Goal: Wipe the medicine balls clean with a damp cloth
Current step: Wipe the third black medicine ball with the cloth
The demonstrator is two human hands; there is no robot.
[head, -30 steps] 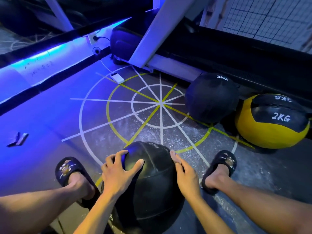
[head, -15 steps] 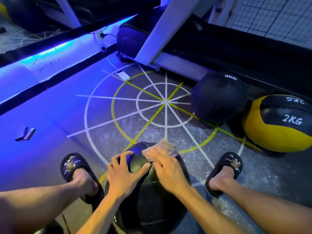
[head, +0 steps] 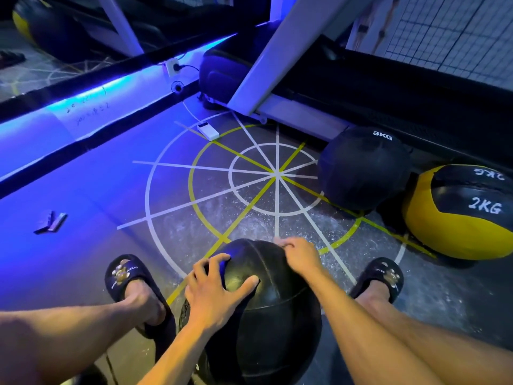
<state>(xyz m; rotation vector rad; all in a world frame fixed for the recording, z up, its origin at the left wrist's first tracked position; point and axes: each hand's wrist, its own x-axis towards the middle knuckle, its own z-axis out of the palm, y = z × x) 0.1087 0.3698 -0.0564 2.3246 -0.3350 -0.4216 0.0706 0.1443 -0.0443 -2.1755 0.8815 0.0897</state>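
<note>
A black medicine ball (head: pixel 266 315) sits on the floor between my feet. My left hand (head: pixel 213 290) grips its upper left side with bent, spread fingers and the thumb stretched across the top. My right hand (head: pixel 299 254) curls over the ball's far upper right edge and holds a pale cloth (head: pixel 277 240). Only a small edge of the cloth shows past the fingertips. A black 3KG ball (head: pixel 363 168) and a yellow-and-black 2KG ball (head: pixel 460 215) rest on the floor at the right.
My sandalled feet (head: pixel 130 282) (head: pixel 380 276) flank the ball. A treadmill frame (head: pixel 277 51) stands behind, with a white power bank (head: pixel 208 132) on the floor beside it. A mirrored wall with a blue light strip runs along the left. A small dark object (head: pixel 52 222) lies at left.
My right hand brought the cloth onto the ball's top, then slid it to the far upper right edge. My left hand has stayed on the ball.
</note>
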